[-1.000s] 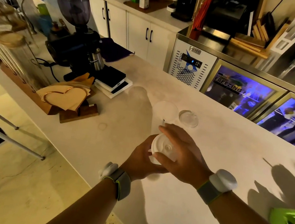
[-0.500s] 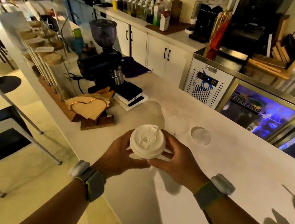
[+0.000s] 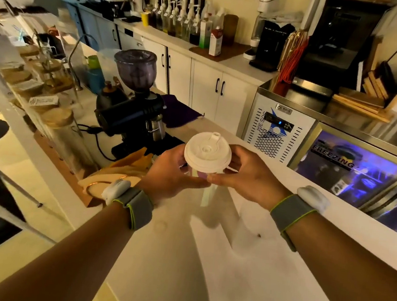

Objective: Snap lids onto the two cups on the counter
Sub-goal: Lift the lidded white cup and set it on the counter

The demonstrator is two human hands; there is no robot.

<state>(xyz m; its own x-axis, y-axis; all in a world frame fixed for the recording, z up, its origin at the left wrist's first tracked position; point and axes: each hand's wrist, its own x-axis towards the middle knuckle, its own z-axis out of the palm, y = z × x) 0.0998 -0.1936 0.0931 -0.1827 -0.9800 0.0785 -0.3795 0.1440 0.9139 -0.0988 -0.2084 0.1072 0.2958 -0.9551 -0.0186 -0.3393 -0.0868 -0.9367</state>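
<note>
I hold a clear plastic cup (image 3: 208,193) in the air above the white counter (image 3: 241,266), with a white sip lid (image 3: 207,152) sitting on its rim. My left hand (image 3: 172,174) grips the cup from the left, fingers wrapped under the lid. My right hand (image 3: 246,175) grips it from the right, thumb against the lid's edge. The second cup and the other lid are hidden behind my hands and the raised cup.
A black coffee grinder (image 3: 133,108) stands on the counter to the left, with a stack of paper filters (image 3: 126,167) on a wooden holder in front of it. Glass jars (image 3: 56,131) line the left edge. A lit freezer cabinet (image 3: 353,168) lies beyond the counter on the right.
Both hands have lifted the lidded cup off the counter and closer to the camera. My view has tilted upward, so the second cup and loose lid dropped out of sight.
</note>
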